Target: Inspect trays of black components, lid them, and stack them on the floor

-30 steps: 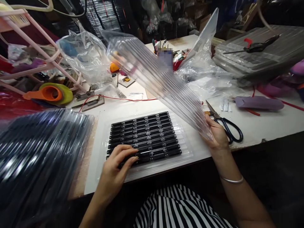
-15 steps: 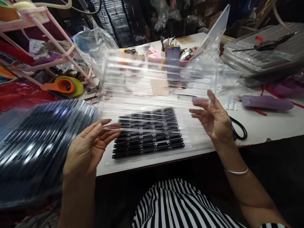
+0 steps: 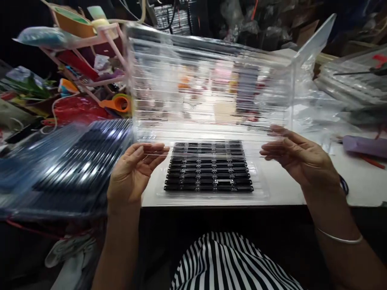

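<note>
A clear plastic tray [image 3: 208,129] with ridges across it is held up, tilted, in front of me. My left hand [image 3: 134,171] pinches its lower left edge, thumb in front and fingers behind. At the lower right edge, my right hand [image 3: 302,157] grips the same tray, its fingers seen partly through the plastic. Below it on the table, several black slotted strips [image 3: 208,176] lie in rows in another clear tray [image 3: 260,191]. The held tray is smeared by motion, and the far rows show only through it.
On the left stands a pile of filled plastic trays [image 3: 81,161], beside a pink rack [image 3: 111,44] and an orange tape dispenser [image 3: 116,104]. Stacked clear trays [image 3: 341,76] and a purple roll [image 3: 364,146] lie right. The white table [image 3: 290,189] ends close to my body.
The held tray has come up higher and fills more of the view, and its tilt has changed. Both hands keep hold of it. The view has turned to the left.
</note>
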`<state>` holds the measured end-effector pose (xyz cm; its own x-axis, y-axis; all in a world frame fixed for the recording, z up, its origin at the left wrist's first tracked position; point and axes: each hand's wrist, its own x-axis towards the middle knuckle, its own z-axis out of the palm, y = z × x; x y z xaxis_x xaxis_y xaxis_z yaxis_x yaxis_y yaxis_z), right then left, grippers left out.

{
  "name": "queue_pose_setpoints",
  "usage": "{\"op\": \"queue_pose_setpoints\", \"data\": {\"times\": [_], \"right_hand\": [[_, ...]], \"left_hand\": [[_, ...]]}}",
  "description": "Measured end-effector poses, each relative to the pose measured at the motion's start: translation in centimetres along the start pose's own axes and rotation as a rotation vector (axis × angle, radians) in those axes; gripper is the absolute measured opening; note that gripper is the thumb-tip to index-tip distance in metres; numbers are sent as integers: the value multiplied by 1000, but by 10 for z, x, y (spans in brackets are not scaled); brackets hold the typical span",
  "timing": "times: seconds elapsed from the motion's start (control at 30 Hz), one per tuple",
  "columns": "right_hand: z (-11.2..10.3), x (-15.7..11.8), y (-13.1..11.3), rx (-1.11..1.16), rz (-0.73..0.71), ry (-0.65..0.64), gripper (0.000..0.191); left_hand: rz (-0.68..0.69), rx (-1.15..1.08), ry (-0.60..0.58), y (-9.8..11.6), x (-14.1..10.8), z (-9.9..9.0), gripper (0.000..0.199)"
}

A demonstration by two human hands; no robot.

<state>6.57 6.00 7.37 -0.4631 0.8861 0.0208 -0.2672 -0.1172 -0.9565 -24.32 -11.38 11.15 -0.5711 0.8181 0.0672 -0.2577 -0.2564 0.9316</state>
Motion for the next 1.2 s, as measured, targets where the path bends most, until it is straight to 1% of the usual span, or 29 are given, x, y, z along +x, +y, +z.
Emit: {"op": "queue_pose_setpoints", "data": {"times": [0.07,0.13,0.23,0.3,0.37,0.43,0.53,0.6,0.67,0.73,0.8,0.87,1.07,1.13,1.2], "right_hand": [[1,0,1,-43,4,40,37],[1,-2,4,-96,6,62,39],[-3,-9,13,-205,-7,48,41],[-6,-16,21,-292,5,-2,43],[-9,-25,29,-362,62,-69,47],[-9,-33,36,-398,137,-120,52],[-9,-43,42,-403,260,-129,59],[-9,-48,44,-391,334,-90,66],[-10,-51,45,-380,379,-24,76],[-10,-53,44,-390,396,16,89],[-9,-54,41,-432,390,14,95],[-7,-56,39,-485,375,-5,94],[-2,-58,36,-580,340,-54,88],[-2,-58,35,-624,310,-51,86],[-4,-57,33,-643,290,-38,83]], "left_hand": [[-23,10,-43,2,-2,-7,12],[-71,39,-37,2,-5,-15,19],[-144,109,46,-5,-11,-30,36],[-170,162,125,-13,-18,-43,39],[-183,221,187,-23,-27,-56,38],[-187,303,213,-32,-35,-69,38],[-190,532,223,-44,-44,-81,40],[-178,724,212,-48,-48,-84,39],[-153,851,174,-49,-50,-83,39],[-122,899,139,-48,-51,-81,45],[-104,933,121,-48,-50,-79,52],[-80,982,110,-48,-48,-78,53],[44,1173,70,-50,-35,-75,41],[46,1180,58,-50,-32,-75,42],[19,1171,46,-50,-31,-76,43]]}}
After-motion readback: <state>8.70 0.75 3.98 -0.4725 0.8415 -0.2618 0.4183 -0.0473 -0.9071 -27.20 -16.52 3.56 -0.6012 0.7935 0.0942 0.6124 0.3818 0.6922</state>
